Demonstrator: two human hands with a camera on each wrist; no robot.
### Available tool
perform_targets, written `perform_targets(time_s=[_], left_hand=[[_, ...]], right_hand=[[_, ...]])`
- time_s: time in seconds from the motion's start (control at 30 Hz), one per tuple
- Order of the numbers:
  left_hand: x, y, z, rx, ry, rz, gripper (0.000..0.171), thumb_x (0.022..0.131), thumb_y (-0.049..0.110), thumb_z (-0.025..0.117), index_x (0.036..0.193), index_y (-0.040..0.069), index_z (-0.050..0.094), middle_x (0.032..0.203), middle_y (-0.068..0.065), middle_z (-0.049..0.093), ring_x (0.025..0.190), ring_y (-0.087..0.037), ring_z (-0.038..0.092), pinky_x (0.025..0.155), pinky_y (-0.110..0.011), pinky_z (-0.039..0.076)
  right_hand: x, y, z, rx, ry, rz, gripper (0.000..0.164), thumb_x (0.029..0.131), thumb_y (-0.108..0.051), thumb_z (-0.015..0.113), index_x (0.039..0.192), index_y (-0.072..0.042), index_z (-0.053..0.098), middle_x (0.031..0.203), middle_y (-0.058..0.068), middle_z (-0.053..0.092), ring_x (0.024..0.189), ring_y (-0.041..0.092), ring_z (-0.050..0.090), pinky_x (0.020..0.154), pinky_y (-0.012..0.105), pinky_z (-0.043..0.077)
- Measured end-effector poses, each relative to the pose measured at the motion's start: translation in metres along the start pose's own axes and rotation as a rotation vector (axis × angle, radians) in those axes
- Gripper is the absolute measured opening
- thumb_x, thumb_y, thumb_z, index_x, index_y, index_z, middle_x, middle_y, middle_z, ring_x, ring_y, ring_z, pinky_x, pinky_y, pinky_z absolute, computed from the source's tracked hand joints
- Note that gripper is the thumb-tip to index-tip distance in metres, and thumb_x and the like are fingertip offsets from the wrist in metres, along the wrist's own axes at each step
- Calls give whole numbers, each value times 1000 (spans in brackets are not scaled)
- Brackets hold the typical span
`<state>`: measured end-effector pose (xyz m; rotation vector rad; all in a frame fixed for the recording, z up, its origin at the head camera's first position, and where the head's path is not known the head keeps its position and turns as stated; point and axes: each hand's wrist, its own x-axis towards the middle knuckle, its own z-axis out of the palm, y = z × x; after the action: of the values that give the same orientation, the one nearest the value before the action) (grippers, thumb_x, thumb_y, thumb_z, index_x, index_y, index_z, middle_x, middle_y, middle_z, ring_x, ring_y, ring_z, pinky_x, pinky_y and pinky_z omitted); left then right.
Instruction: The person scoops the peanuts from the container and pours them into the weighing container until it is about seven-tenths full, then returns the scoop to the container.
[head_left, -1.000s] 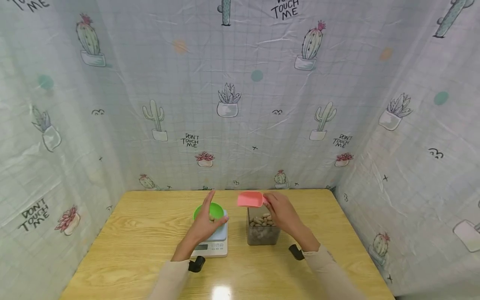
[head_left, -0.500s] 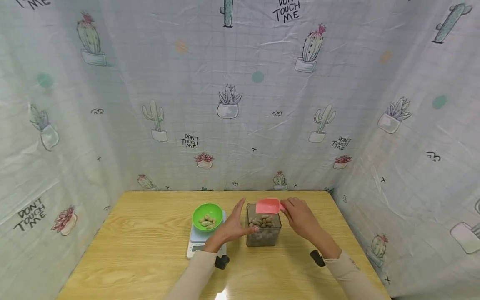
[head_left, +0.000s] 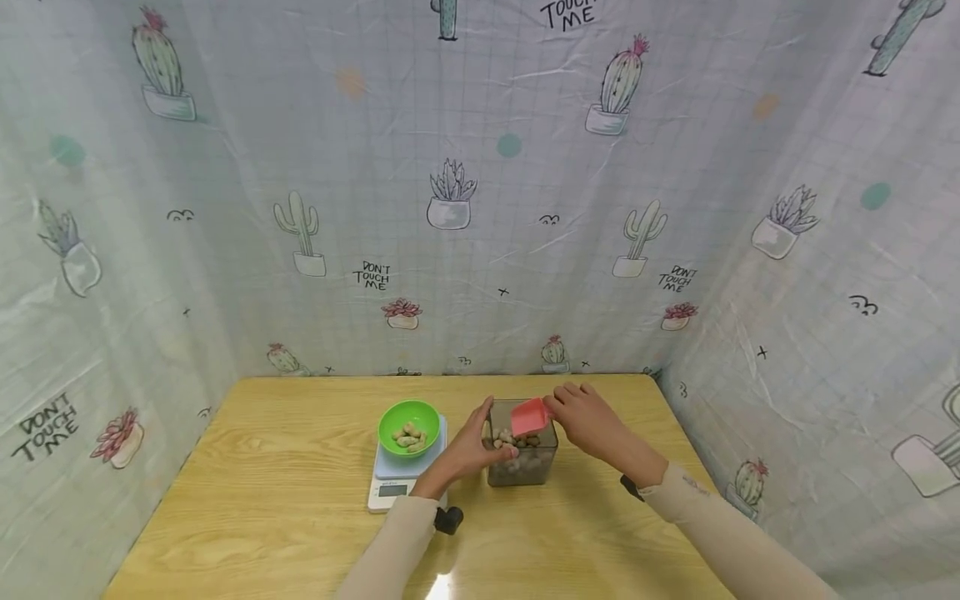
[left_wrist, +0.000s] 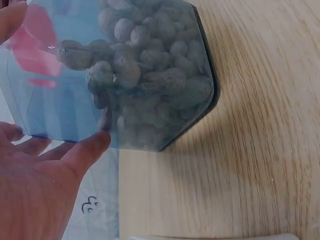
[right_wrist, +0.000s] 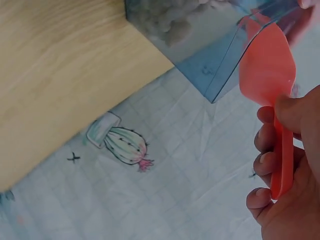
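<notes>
At the middle of the worktop (head_left: 300, 483), a person's left hand (head_left: 467, 450) grips a see-through container (head_left: 517, 473) of peanuts (head_left: 504, 437), fingers along its left wall and thumb at the near side. From the right, the right hand (head_left: 588, 421) clasps a pink scoop (head_left: 529, 415) by its handle, blade angled down into the container's mouth. To the left, a green bowl (head_left: 408, 412) with peanuts sits on a kitchen scale (head_left: 397, 471), whose near right part the left arm hides; a cactus-print curtain (head_left: 480, 275) hangs along the far side.
</notes>
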<state>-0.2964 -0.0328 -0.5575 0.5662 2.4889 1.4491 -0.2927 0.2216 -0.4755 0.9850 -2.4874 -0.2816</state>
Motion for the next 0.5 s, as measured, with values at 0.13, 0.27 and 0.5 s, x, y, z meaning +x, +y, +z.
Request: perform_targets(time_s=[0.13,0.27,0.5], left_hand=[[2,2,-1,7,-1,1,110,81,53,74,160,24,4,165,-15,13,147,-42,28,109,-60,37],[4,2,0,19,9,-13,109,81,56,73,160,26,4,166,-13,12,147,-40,28,110,-58,36],[0,3,3,-7,15,-5,107,82,52,74,160,27,5,166,-13,12,147,-40,28,110,-58,37]], right_hand=[[10,4,-3,-93,-22,-82,20,87,-12,74,105,-15,65,94,1,61,86,20,55,70,34,37],[16,7,-4,-149,-53,-135,19,88,-14,74,106,-15,66,94,1,62,87,20,56,71,34,38],[21,-3,2,-210,-112,-189,17,86,-22,76,100,-17,69,95,-1,63,87,17,54,70,30,34]])
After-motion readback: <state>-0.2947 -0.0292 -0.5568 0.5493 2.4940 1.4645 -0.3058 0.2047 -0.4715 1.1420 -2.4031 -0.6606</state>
